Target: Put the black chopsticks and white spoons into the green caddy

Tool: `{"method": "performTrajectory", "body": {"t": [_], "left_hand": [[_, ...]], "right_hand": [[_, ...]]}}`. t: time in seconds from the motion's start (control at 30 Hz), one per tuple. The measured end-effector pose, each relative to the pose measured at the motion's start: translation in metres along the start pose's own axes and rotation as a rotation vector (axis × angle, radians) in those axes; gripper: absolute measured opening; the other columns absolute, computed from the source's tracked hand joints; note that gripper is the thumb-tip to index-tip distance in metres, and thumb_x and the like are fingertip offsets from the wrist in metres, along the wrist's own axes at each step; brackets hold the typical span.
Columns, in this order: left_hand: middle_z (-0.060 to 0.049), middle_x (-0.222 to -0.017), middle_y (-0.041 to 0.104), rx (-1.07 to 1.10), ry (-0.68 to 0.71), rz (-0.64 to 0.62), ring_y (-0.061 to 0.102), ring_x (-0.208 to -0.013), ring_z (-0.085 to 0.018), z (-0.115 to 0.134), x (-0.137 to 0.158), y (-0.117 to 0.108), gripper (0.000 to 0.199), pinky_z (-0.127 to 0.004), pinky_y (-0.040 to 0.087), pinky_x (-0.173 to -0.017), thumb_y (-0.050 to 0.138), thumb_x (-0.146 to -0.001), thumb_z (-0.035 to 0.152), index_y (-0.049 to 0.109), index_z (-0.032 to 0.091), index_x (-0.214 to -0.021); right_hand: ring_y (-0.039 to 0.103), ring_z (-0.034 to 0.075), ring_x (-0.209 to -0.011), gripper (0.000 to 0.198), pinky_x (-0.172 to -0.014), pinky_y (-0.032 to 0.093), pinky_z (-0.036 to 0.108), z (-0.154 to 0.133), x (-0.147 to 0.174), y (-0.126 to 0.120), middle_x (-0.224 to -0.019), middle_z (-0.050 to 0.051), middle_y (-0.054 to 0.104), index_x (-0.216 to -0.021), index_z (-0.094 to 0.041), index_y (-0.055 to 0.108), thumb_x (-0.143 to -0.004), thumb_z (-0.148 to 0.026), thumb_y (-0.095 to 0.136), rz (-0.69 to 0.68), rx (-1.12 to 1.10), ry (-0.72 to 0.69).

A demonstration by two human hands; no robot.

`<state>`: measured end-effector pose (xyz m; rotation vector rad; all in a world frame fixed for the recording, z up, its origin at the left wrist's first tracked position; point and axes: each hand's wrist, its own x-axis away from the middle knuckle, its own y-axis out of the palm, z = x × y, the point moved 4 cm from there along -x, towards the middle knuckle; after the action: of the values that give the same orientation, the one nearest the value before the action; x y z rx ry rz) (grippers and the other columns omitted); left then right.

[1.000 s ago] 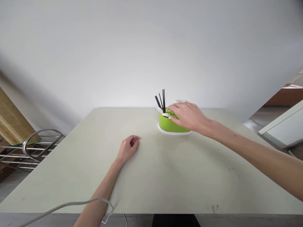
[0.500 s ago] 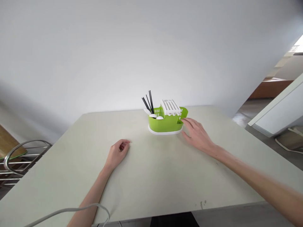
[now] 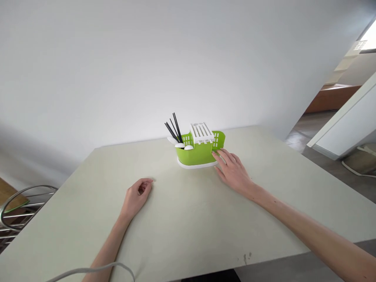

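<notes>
A green utensil holder (image 3: 195, 154) with a white base and a white slotted rack (image 3: 201, 133) on top stands near the back of the table. Several black chopsticks (image 3: 175, 127) lean out of its left compartment, together with several white spoons (image 3: 179, 145). At the holder's right end is my right hand (image 3: 233, 172), fingers stretched and apart. Its fingertips are by the low front rim; whether they touch it I cannot tell. My left hand (image 3: 136, 197) rests on the tabletop, left of the holder and nearer to me. Its fingers are curled in, thumb against them, with nothing visible inside.
The pale table (image 3: 188, 219) meets a white wall (image 3: 182, 70) behind. A grey cable (image 3: 96, 268) crosses my left forearm. A metal rack (image 3: 22, 215) stands beyond the table's left edge. To the right is a white panel (image 3: 346, 117).
My view has shifted slightly, so the holder appears farther left. My right hand stays at the holder's right end, its fingers now more spread. My left hand keeps its curled pose.
</notes>
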<state>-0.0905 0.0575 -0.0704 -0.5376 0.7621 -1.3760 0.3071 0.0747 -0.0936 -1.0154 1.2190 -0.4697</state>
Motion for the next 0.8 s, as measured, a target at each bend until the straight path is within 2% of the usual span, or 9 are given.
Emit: {"method": "performTrajectory", "body": {"t": [0.13, 0.3, 0.53, 0.8], "left_hand": [[-0.003, -0.089, 0.075, -0.003, -0.005, 0.004, 0.066, -0.079, -0.019, -0.005, 0.001, -0.004, 0.039, -0.03, 0.052, -0.076, 0.058, -0.092, 0.056, 0.074, 0.023, -0.106], [-0.004, -0.092, 0.076, -0.012, -0.009, 0.008, 0.068, -0.083, -0.021, -0.024, 0.0, -0.016, 0.041, -0.031, 0.053, -0.077, 0.059, -0.092, 0.058, 0.074, 0.023, -0.106], [-0.004, -0.091, 0.078, -0.018, 0.015, 0.023, 0.07, -0.082, -0.021, -0.078, -0.006, -0.049, 0.042, -0.03, 0.055, -0.073, 0.06, -0.09, 0.06, 0.076, 0.023, -0.104], [-0.004, -0.089, 0.076, 0.005, 0.016, 0.013, 0.068, -0.081, -0.02, -0.134, -0.012, -0.075, 0.042, -0.03, 0.053, -0.075, 0.059, -0.091, 0.058, 0.075, 0.022, -0.106]], "right_hand": [[0.042, 0.033, -0.15, 0.058, -0.12, 0.038, 0.054, 0.001, -0.002, 0.0, -0.157, 0.019, 0.052, -0.165, -0.017, 0.035, -0.107, -0.021, 0.036, -0.018, 0.01, -0.014], [0.032, 0.037, -0.155, 0.065, -0.12, 0.041, 0.056, 0.002, 0.003, 0.005, -0.159, 0.014, 0.05, -0.166, -0.02, 0.032, -0.102, -0.016, 0.036, -0.046, 0.015, 0.046], [0.039, 0.037, -0.148, 0.072, -0.117, 0.044, 0.059, 0.004, 0.0, 0.018, -0.16, 0.014, 0.05, -0.166, -0.019, 0.033, -0.095, -0.017, 0.042, -0.083, 0.06, 0.124], [0.046, 0.036, -0.146, 0.068, -0.115, 0.045, 0.057, 0.034, -0.01, 0.035, -0.16, 0.019, 0.049, -0.159, -0.012, 0.042, -0.091, -0.02, 0.048, -0.165, 0.12, 0.217]]}}
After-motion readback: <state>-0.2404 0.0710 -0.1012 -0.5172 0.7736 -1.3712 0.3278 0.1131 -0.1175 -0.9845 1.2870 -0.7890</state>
